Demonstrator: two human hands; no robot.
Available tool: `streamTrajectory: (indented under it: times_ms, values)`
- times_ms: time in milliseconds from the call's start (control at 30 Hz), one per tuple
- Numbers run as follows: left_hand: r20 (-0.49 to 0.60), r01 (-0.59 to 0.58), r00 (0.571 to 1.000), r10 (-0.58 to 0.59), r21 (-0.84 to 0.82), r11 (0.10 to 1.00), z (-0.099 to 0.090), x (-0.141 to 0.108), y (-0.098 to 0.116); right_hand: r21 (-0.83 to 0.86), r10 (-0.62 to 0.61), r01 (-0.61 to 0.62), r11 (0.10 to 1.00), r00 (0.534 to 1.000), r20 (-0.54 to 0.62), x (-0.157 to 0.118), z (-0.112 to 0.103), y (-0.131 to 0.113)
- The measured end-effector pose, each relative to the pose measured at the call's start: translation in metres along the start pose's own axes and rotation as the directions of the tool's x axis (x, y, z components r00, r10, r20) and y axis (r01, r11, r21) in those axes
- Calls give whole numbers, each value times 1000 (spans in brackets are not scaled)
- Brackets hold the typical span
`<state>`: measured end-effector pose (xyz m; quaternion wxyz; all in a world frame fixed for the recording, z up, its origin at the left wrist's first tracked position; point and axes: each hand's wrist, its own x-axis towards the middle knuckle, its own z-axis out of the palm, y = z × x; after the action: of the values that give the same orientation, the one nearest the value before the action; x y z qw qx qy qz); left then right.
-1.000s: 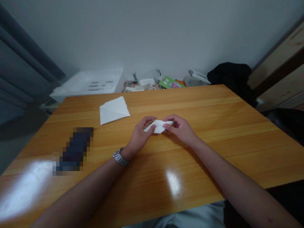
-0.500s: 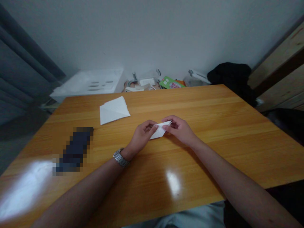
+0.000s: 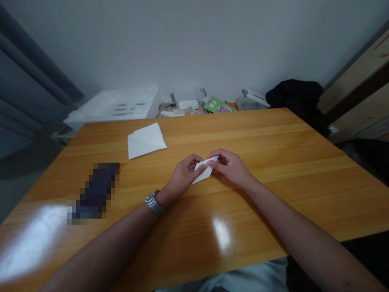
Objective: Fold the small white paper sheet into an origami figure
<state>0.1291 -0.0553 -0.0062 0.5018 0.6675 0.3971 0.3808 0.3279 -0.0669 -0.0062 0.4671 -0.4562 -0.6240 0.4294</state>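
A small folded piece of white paper (image 3: 204, 173) is held between my two hands over the middle of the wooden table (image 3: 258, 140). My left hand (image 3: 184, 175), with a metal watch (image 3: 155, 202) at its wrist, grips the paper's left part, thumb on top. At the upper right of the paper, my right hand (image 3: 230, 166) pinches it between thumb and curled fingers. Fingertips behind the paper are partly hidden. Farther back on the left lies a stack of white paper sheets (image 3: 146, 142).
A dark blurred-out object (image 3: 97, 190) lies on the table's left side. Beyond the far edge are a white foam tray (image 3: 121, 106), a green booklet (image 3: 219, 106), assorted small items and a black cloth-like item (image 3: 294, 95).
My left thumb has slid right across the paper, toward my right thumb. The paper's lower left corner now hangs slightly lower and more of its face shows.
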Motion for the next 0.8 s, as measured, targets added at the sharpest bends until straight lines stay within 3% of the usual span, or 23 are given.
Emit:
streamTrajectory:
  times_ms: [267, 567, 800]
  values:
    - [-36, 36, 999, -39, -73, 997, -1, 1, -5, 308, 99, -83, 948, 994, -40, 1, 4, -3]
    - [8, -11, 1000, 11, -114, 993, 1, 1, -14, 383, 216, -170, 908, 973, -81, 1, 7, -5]
    - [14, -39, 999, 41, -147, 988, 1, 2, -15, 371, 209, -163, 914, 974, -87, 1, 8, -7]
